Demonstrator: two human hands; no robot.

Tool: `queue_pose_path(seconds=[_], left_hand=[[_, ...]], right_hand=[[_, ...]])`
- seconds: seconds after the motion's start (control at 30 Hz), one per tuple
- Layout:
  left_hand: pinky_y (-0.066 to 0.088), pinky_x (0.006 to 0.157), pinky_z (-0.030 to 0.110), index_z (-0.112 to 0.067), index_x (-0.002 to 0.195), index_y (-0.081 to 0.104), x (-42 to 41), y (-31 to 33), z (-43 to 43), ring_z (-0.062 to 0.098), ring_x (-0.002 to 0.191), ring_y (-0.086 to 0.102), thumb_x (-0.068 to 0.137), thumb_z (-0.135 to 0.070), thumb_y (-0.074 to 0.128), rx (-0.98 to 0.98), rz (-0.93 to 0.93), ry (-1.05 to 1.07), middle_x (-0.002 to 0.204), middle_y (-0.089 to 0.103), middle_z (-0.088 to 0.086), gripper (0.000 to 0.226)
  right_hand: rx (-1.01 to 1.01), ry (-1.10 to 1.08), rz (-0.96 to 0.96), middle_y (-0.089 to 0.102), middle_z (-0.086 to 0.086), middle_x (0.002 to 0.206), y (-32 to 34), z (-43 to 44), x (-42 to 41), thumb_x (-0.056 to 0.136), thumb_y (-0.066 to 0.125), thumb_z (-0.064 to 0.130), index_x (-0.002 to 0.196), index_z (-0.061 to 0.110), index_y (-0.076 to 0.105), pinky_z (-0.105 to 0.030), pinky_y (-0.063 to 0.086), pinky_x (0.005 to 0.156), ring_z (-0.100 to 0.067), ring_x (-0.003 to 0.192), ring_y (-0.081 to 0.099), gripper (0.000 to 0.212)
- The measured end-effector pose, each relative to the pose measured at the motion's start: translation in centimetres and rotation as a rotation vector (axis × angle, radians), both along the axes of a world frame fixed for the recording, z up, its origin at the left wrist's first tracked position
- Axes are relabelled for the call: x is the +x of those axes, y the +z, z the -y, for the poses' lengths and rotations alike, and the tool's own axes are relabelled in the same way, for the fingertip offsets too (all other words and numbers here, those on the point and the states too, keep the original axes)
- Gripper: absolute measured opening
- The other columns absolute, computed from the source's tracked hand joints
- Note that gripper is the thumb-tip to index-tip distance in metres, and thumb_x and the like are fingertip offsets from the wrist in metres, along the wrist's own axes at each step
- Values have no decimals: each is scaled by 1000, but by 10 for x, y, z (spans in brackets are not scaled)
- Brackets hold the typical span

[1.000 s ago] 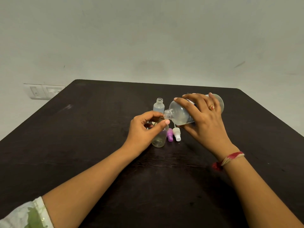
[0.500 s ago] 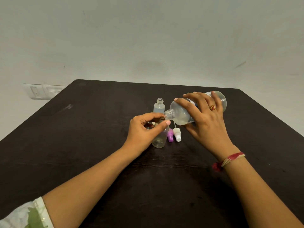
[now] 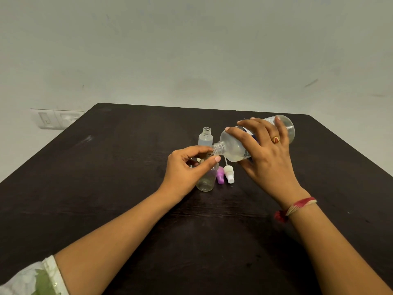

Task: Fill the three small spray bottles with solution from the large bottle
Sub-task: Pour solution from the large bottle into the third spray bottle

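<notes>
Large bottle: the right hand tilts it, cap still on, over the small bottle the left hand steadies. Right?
No: the head view shows the large bottle uncapped, its threaded neck bare. Otherwise right: the right hand tilts it over the small bottle that the left hand steadies.

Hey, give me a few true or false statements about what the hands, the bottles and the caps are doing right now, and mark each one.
1. The right hand holds the large bottle tilted, its mouth toward the near small bottle. True.
2. The far small bottle wears a spray cap. False: its threaded neck is open.
3. A purple spray cap and a white spray cap lie on the table beside the near small bottle. True.
4. The left hand lies flat on the table. False: its fingers curl round the top of the near small bottle.
</notes>
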State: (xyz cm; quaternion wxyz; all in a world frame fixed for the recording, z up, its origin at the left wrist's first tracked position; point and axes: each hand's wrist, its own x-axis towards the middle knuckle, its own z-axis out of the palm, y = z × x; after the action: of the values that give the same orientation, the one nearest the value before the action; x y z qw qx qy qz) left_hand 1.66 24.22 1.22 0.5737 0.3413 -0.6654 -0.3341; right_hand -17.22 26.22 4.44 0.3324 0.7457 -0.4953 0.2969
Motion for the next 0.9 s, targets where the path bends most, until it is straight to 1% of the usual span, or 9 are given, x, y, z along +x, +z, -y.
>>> queue_pose_path(seconds=[0.17, 0.47, 0.57, 0.67, 0.8, 0.9], left_hand=[[54, 73, 33, -38, 84, 69, 0, 1, -1, 0, 78, 67, 77, -15, 78, 7, 0, 3, 80, 70, -27, 26], [55, 73, 35, -37, 86, 70, 0, 1, 0, 2, 77, 67, 78, -14, 78, 10, -3, 0, 80, 71, -25, 26], [55, 73, 34, -38, 85, 69, 0, 1, 0, 1, 77, 67, 78, -14, 78, 14, -4, -1, 79, 71, -26, 26], [56, 75, 35, -39, 85, 69, 0, 1, 1, 2, 79, 68, 78, -16, 78, 19, 3, 5, 81, 71, -26, 26], [56, 76, 35, -38, 86, 70, 0, 0, 1, 3, 80, 68, 77, -18, 79, 24, -4, 10, 81, 71, -24, 24], [57, 76, 34, -38, 87, 70, 0, -1, 2, 2, 80, 68, 77, -18, 79, 25, -1, 11, 81, 71, -25, 24]], right_hand=[[-11, -7, -4, 56, -7, 127, 0, 1, 1, 75, 75, 25, 130, 29, 46, -51, 14, 113, -29, 124, 46, 63], [-11, -15, -7, 55, -6, 127, -1, 2, 2, 79, 62, 27, 131, 30, 44, -51, 13, 114, -27, 125, 43, 55], [-26, -11, -9, 55, -7, 126, 0, 1, 2, 79, 64, 24, 130, 30, 44, -51, 13, 114, -27, 125, 43, 56], [-29, -10, -4, 56, -7, 126, 0, 1, 2, 76, 71, 19, 130, 30, 45, -51, 12, 114, -27, 125, 43, 61], [-20, -11, -8, 55, -6, 127, 0, 1, 3, 77, 66, 20, 130, 31, 44, -52, 12, 114, -27, 125, 43, 59], [-29, -14, -12, 55, -6, 126, 0, 1, 3, 76, 69, 15, 130, 30, 45, -52, 12, 114, -27, 125, 43, 61]])
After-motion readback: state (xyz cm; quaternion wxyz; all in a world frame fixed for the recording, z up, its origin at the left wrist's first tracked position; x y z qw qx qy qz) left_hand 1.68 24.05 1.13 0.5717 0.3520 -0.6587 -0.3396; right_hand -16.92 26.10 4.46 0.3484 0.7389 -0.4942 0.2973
